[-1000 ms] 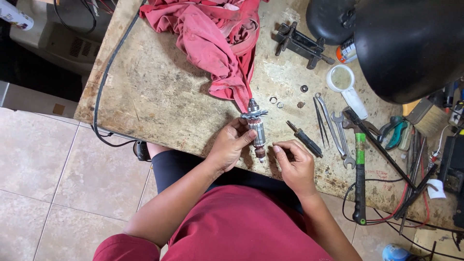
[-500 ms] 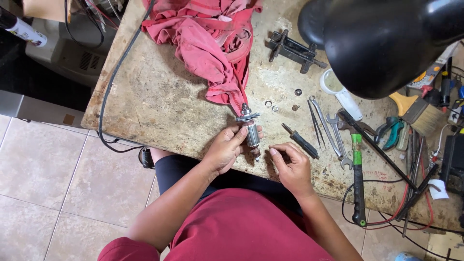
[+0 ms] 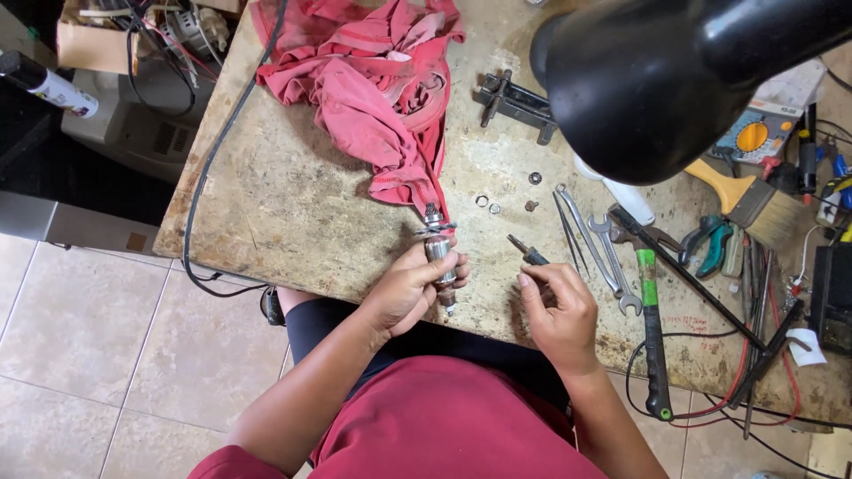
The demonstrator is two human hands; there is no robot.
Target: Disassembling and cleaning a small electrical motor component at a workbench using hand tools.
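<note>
My left hand (image 3: 410, 288) is closed around a small metal motor armature (image 3: 437, 248), held upright over the near edge of the worn workbench (image 3: 293, 204); its shaft tip pokes out below my fingers. My right hand (image 3: 557, 306) is curled beside it, fingers resting on the black handle of a small screwdriver (image 3: 529, 253) that lies on the bench. A crumpled red cloth (image 3: 373, 98) lies just beyond the armature, its tip nearly touching the top of it.
Small washers and nuts (image 3: 506, 202) lie past the hands. Wrenches (image 3: 603, 253), a green-and-black handled hammer (image 3: 654, 333), pliers (image 3: 710, 244), a brush (image 3: 750, 197) and wires crowd the right. A black lamp head (image 3: 657, 80) overhangs. A black cable (image 3: 213, 168) runs along the left edge.
The view has shifted slightly. My right hand has moved up from the bench edge onto the screwdriver handle. My left hand still holds the armature in about the same place.
</note>
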